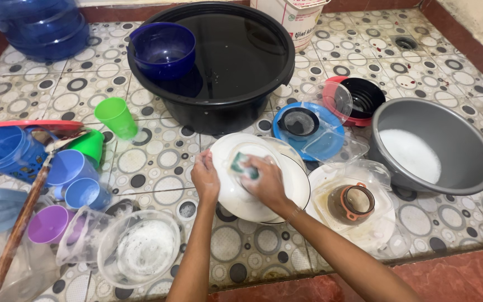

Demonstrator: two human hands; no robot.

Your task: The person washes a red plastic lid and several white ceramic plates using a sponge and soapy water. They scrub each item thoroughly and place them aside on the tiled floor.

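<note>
- The left hand (pixel 205 178) grips the left rim of a white plate (pixel 236 196), fingers curled over its edge.
- The right hand (pixel 266 182) presses a green sponge (pixel 242 165) onto the plate's face, fingers closed on it.
- Just right of the grip lies a brown strainer (pixel 352 202); below left a soapy clear bowl (pixel 139 248).
- Bare patterned floor tiles (pixel 157 159) open to the upper left, up to the black water tub (pixel 219 95).

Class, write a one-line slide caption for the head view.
Left hand steadies a white plate while the right hand scrubs it with a green sponge.
</note>
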